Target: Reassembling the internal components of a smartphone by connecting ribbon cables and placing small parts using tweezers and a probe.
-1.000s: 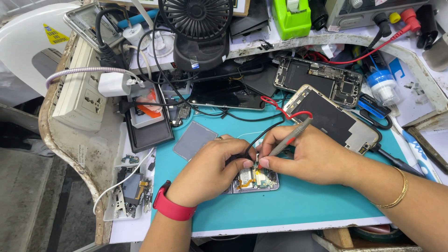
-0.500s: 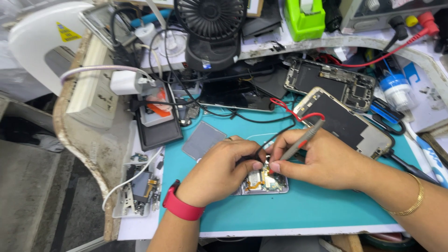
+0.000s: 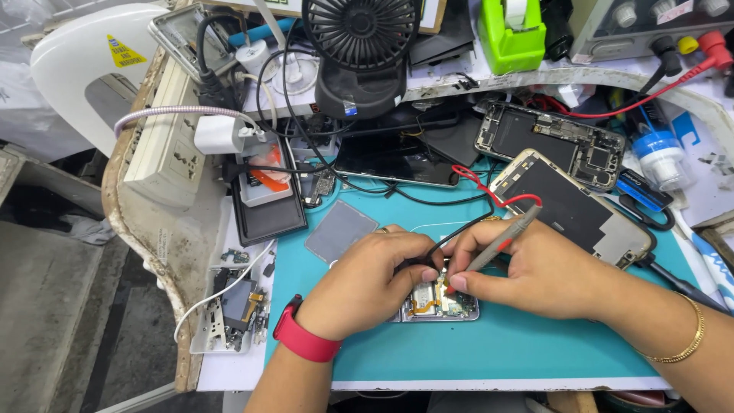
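Both hands have stayed over the opened phone (image 3: 440,302) on the teal mat (image 3: 535,352) through the past second; only the camera's view has drifted, so the probing carries on unbroken. The left hand (image 3: 375,283) pinches a black probe lead (image 3: 459,229) onto the board. The right hand (image 3: 535,271) grips a grey probe (image 3: 501,239) like a pen, tip down on the same spot. Count: two hands, two more opened phones (image 3: 569,203) behind, one fan (image 3: 359,46), one grey pad (image 3: 340,229).
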